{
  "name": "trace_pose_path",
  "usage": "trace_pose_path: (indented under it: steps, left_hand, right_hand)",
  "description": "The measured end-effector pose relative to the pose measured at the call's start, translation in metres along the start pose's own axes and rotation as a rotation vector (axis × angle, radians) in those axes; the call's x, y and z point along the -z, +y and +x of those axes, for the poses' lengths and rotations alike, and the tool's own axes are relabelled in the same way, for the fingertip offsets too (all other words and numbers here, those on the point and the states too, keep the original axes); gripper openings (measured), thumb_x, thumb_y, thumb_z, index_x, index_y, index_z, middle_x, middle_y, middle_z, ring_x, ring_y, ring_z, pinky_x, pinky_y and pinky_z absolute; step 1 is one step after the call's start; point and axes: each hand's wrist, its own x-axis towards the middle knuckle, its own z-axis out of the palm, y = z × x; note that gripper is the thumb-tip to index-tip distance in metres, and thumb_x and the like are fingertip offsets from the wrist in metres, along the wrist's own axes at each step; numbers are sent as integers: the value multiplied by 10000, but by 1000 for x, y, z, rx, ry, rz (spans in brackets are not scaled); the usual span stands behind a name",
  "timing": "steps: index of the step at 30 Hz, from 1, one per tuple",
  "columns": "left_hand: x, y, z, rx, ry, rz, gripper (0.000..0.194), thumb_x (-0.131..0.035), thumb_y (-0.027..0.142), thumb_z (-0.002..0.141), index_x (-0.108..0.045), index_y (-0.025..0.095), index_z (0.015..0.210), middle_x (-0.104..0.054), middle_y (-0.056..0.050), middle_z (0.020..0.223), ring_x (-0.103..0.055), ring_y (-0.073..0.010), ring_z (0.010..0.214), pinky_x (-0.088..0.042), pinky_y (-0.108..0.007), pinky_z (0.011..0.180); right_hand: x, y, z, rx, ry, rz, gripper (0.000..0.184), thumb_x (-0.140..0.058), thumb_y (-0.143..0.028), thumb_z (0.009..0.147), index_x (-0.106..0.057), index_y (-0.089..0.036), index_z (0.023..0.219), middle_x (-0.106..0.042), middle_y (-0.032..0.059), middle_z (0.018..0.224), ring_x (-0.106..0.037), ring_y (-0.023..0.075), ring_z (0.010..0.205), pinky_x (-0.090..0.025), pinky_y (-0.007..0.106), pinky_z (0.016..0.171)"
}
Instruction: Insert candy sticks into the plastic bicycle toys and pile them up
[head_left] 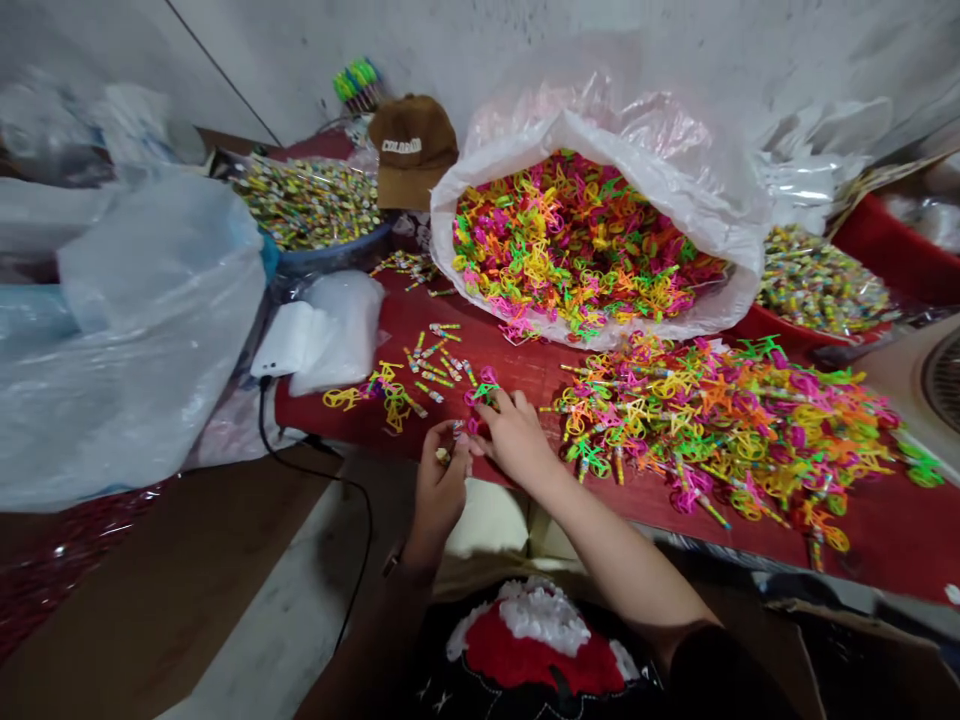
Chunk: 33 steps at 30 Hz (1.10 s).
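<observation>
My left hand (442, 480) hovers at the near edge of the red table (885, 520), fingers pinched on a small candy stick (444, 455). My right hand (516, 437) rests right beside it, fingers curled over a pink and green plastic bicycle toy (482, 392). Loose candy sticks (435, 362) lie scattered just beyond both hands. A few yellow bicycle toys (379, 393) sit to the left. To the right spreads a heap of assembled neon bicycle toys (720, 420).
A big clear plastic bag (600, 130) full of neon toys lies at the back. A blue basin of candy sticks (311, 205), a brown cap (411, 150), a white charger (283, 342) with black cable, large plastic bags (127, 330) at left, and red basins (892, 240) at right surround the table.
</observation>
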Motion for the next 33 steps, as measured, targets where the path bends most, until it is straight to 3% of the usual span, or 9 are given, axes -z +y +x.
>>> trace_pose_path:
  steps: [5,10,12,14,18,22,26,33]
  left_hand:
    - [8,1,2,-8,-11,55,403,-688,530,976,-590,215,1209,-631,35,783,-453,-88,578,-369,-199,547]
    - [-3,-3,1,-38,-108,162,343,-641,498,1010,-612,187,1152,-646,-1,820,-544,-122,684,-433,-225,644]
    - [-8,-1,-1,-56,-152,202,318,-627,480,1017,-634,178,1117,-645,-11,828,-579,-142,737,-457,-244,694]
    - [-12,2,-5,-83,-204,252,287,-601,451,1035,-660,172,1066,-642,-14,829,-592,-150,767,-468,-257,737]
    - [-17,11,-16,-107,-315,291,300,-564,424,1061,-715,166,1090,-660,-17,826,-588,-149,753,-471,-258,731]
    - [-20,18,-23,-65,-413,280,344,-576,434,1055,-759,169,1177,-754,-59,938,-671,-184,848,-520,-277,788]
    - [-21,23,-28,-88,-506,319,329,-600,406,1045,-798,169,1158,-806,-91,1059,-729,-228,995,-548,-310,916]
    - [-17,25,-29,-224,-661,418,308,-562,359,1076,-785,212,1230,-807,-91,1166,-739,-227,1057,-542,-313,967]
  right_hand:
    - [-1,13,-10,-122,-84,108,371,-706,-222,984,-674,-142,1345,-678,200,1253,-643,310,1158,-489,398,1007]
    - [1,34,-20,-194,-29,262,296,-827,-186,878,-715,-151,1149,-711,123,1105,-668,256,1027,-490,341,928]
    - [2,38,-26,-212,76,396,192,-833,-283,886,-709,-174,984,-693,71,974,-645,232,926,-489,323,852]
    - [6,41,-33,-241,153,655,271,-757,-440,946,-668,-196,870,-616,9,785,-583,196,745,-461,299,711]
    - [18,45,-50,-237,118,1054,417,-585,-633,1008,-612,-227,915,-437,-67,628,-417,148,552,-357,272,563]
    - [34,51,-66,-98,88,1023,459,-577,-624,1023,-540,-224,801,-447,-41,712,-407,140,648,-355,267,613]
    - [41,54,-75,41,-61,968,469,-491,-577,1083,-521,-215,786,-472,-29,756,-423,138,704,-372,267,662]
    - [42,52,-81,37,-107,1053,490,-508,-583,1078,-497,-214,755,-434,-39,744,-414,132,703,-365,272,662]
